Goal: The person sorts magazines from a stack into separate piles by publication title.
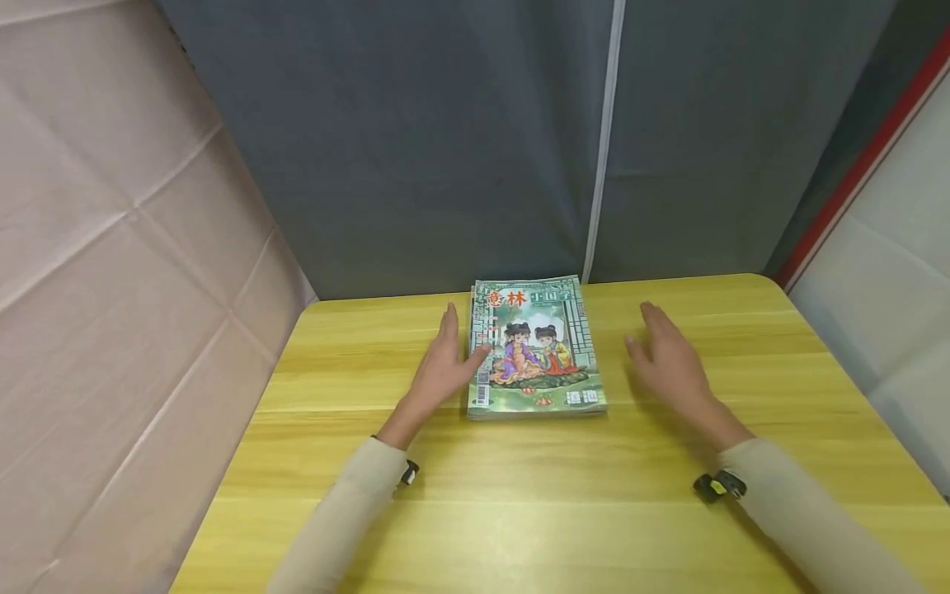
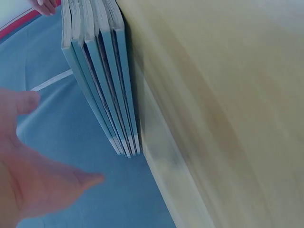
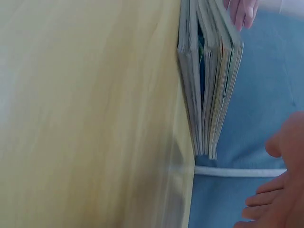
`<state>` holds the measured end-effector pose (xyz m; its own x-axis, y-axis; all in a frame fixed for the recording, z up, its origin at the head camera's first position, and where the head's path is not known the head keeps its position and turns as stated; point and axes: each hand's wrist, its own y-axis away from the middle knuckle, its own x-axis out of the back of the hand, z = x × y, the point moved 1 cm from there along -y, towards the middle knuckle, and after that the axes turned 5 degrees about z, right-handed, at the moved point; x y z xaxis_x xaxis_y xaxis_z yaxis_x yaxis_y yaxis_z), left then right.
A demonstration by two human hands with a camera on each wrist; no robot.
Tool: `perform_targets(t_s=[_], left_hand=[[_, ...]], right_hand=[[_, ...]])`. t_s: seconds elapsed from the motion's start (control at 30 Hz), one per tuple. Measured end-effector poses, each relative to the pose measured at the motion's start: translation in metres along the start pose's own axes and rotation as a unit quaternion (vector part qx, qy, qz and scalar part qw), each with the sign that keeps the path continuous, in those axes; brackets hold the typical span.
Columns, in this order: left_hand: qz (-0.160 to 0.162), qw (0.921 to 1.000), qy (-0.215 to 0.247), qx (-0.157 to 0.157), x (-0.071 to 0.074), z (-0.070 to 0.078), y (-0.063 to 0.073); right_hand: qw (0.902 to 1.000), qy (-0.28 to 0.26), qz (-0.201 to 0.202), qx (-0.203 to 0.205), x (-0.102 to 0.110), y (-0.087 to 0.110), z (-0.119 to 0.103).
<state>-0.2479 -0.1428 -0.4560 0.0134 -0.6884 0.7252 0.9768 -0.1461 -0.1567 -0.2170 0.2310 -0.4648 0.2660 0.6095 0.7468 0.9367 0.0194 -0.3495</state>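
Note:
A stack of several magazines (image 1: 538, 346) lies flat near the far edge of the table, its top cover green with two cartoon figures. In the left wrist view the spines of the magazines (image 2: 102, 80) face my left hand; in the right wrist view their page edges (image 3: 209, 90) show. My left hand (image 1: 439, 367) is at the stack's left side, fingers straight, its thumb overlapping the cover's edge in the head view. Apart from the stack on the right, my right hand (image 1: 671, 363) is held over the table with fingers extended. Neither hand grips anything.
The wooden table (image 1: 519, 511) has a rounded far right corner. Behind it hangs a dark grey curtain (image 1: 416, 148) with a pale vertical strip. Light cloth walls (image 1: 111, 289) stand at the left and right, with a red band at the right.

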Motion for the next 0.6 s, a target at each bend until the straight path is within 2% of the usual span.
perform_targets(t_s=[0.13, 0.23, 0.3, 0.4, 0.47, 0.6], left_hand=[[0.009, 0.9997, 0.009, 0.022, -0.004, 0.004, -0.002], [0.009, 0.9986, 0.026, 0.044, -0.008, 0.007, -0.004], [0.004, 0.9968, 0.040, 0.070, -0.010, 0.010, -0.006], [-0.008, 0.9929, 0.053, 0.106, -0.013, 0.012, -0.009], [-0.026, 0.9890, 0.069, 0.128, -0.015, 0.011, -0.010], [-0.059, 0.9806, 0.105, 0.155, -0.020, 0.011, -0.011]], right_hand=[[0.9999, -0.002, -0.010, -0.001, -0.008, -0.001, -0.009], [0.9982, -0.036, -0.037, -0.029, -0.014, -0.004, -0.016], [0.9913, -0.087, -0.073, -0.067, -0.018, -0.007, -0.021], [0.9715, -0.162, -0.116, -0.128, -0.027, -0.013, -0.026], [0.9605, -0.191, -0.133, -0.153, -0.034, -0.017, -0.029], [0.9552, -0.201, -0.133, -0.171, -0.042, -0.021, -0.036]])
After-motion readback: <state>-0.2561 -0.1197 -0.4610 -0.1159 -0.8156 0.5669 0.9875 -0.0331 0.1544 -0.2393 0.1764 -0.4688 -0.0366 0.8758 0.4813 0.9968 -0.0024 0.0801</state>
